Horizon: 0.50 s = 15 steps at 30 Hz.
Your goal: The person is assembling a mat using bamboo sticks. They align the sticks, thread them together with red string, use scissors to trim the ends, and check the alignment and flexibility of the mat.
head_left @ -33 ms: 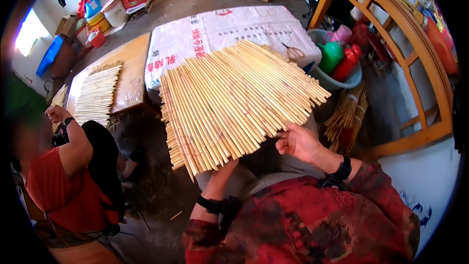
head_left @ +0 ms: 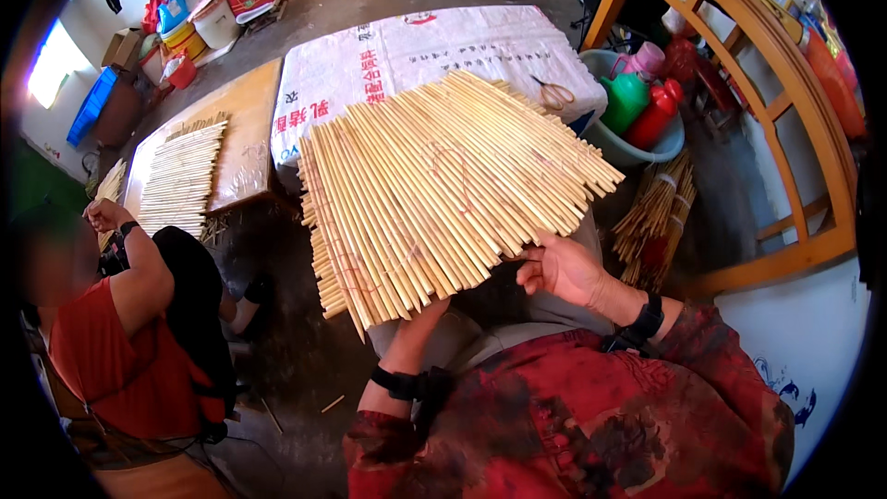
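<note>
A fan-shaped mat of pale straw-coloured sticks, laid side by side and crossed by thin reddish thread, rests on the near part of a table and reaches over my lap. My left hand goes under its near edge. Only the wrist side shows, and the fingers are hidden by the sticks. At the near right edge my right hand is palm up with bent fingers, its thumb and fingertips closed on the stick ends. Beyond the mat, to the right, lie scissors.
White printed sacking covers the table. On the right stand a blue tub with green and red jugs, stick bundles and a wooden frame. At left a co-worker sits by another stick mat on a board.
The view has shifted very slightly. My right fingers look a little more bent at the mat's edge; the mat and my left arm keep nearly the same place.
</note>
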Each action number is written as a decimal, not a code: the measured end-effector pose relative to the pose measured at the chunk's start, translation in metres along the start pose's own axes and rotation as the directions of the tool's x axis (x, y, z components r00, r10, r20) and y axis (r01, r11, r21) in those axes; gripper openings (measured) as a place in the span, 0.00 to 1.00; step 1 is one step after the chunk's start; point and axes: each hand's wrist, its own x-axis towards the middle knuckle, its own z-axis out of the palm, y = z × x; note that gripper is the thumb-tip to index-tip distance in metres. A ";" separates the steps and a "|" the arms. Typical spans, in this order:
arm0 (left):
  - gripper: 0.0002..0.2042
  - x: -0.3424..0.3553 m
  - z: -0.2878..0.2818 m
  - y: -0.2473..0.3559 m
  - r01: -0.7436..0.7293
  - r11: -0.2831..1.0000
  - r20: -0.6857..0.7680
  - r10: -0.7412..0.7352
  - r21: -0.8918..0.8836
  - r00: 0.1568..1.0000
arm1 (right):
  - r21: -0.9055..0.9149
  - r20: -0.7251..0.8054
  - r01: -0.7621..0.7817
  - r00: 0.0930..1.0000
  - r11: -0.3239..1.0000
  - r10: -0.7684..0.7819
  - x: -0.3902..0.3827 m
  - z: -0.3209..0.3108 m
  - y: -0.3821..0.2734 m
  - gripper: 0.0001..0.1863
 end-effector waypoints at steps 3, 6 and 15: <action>0.17 0.004 -0.013 0.000 -0.112 0.989 0.037 0.109 0.098 0.993 | -0.408 0.116 0.028 0.993 0.913 0.022 -0.006 -0.005 0.010 0.25; 0.17 0.001 -0.019 -0.001 0.104 0.888 0.253 0.014 -0.447 0.967 | -0.798 0.217 0.087 0.965 0.597 0.150 -0.009 -0.011 0.020 0.25; 0.16 -0.009 -0.046 -0.005 0.678 0.104 0.680 -0.021 -0.728 0.733 | -0.765 0.623 0.630 0.777 -0.137 0.093 -0.020 0.089 -0.084 0.14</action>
